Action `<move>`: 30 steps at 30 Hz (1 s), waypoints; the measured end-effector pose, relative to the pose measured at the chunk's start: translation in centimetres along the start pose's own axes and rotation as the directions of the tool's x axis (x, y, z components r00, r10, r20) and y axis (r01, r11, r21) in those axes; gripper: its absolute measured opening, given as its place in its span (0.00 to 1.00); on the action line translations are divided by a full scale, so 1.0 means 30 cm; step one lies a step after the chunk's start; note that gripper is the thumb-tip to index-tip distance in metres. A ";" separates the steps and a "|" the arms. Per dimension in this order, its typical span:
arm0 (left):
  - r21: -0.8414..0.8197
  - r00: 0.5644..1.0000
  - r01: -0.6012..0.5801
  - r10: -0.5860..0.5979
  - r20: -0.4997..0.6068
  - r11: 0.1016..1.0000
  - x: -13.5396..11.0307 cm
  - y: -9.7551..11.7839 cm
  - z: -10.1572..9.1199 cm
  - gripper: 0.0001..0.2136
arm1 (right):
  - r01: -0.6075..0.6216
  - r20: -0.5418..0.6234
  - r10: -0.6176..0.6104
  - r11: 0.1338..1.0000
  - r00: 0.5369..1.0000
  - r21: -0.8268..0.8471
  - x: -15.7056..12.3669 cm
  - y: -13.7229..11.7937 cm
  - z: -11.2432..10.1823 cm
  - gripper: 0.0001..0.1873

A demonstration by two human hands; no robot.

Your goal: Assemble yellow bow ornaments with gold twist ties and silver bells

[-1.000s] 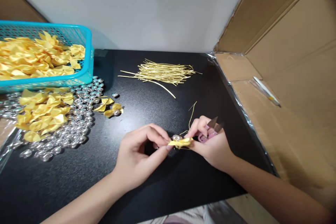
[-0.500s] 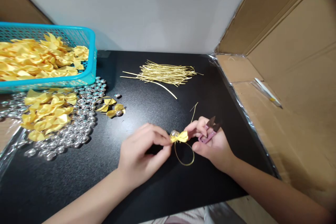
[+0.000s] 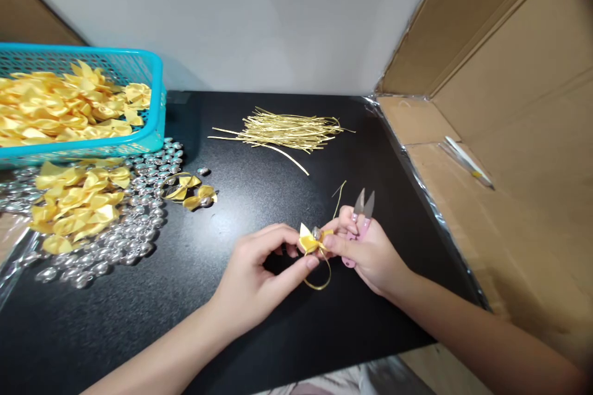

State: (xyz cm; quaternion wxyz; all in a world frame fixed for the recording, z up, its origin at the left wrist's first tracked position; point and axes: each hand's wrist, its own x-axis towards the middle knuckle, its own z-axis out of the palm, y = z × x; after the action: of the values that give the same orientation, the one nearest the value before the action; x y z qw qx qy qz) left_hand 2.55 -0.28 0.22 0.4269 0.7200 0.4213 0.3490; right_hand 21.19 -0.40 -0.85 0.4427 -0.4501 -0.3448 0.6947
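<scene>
Between my two hands is a yellow ribbon bow (image 3: 309, 242) with a silver bell-like bead (image 3: 317, 232) on it. A gold cord (image 3: 319, 287) loops below the bow, and a loose cord end sticks up behind my right fingers. My left hand (image 3: 266, 271) holds the bow's left side with fingers and thumb. With thumb and forefinger, my right hand (image 3: 364, 247) pinches the bow's right side. Small pink-handled thread snips (image 3: 362, 216) are tucked in that same hand, blades pointing up and away from the bow.
A turquoise basket (image 3: 157, 99) full of yellow bows stands at back left. Before it lie silver beads (image 3: 139, 241) and a pile of bows (image 3: 76, 200). Gold cords (image 3: 290, 131) lie at the back. A white-handled pointed tool (image 3: 470, 163) rests on cardboard at right.
My right thumb has come onto the bow, which has turned so its left wing points up. The snips have swung more upright. The view has shifted slightly.
</scene>
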 end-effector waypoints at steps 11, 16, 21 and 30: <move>-0.201 0.974 0.210 -0.222 -0.036 0.957 -0.004 0.007 -0.001 0.07 | -0.294 0.175 0.253 0.916 0.951 0.272 0.011 -0.004 -0.010 0.30; -0.179 0.977 0.196 -0.208 -0.052 0.964 -0.003 0.009 -0.001 0.06 | -0.337 0.220 0.283 0.901 0.934 0.272 0.012 0.001 -0.018 0.29; -0.176 0.971 0.202 -0.221 -0.091 0.963 0.002 0.015 0.000 0.06 | -0.140 0.139 0.128 0.987 0.982 0.083 0.000 0.001 -0.012 0.23; -0.142 0.971 0.213 -0.226 -0.080 0.967 -0.001 0.016 0.003 0.07 | 0.313 0.064 -0.311 0.885 0.948 -0.344 -0.036 -0.017 0.023 0.22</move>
State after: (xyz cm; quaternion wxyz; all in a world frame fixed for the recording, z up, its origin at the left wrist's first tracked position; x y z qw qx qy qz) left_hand 2.78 -0.47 0.62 0.4893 0.6215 0.4941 0.3607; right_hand 20.93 -1.27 0.20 0.4602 -0.4577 -0.5322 0.5436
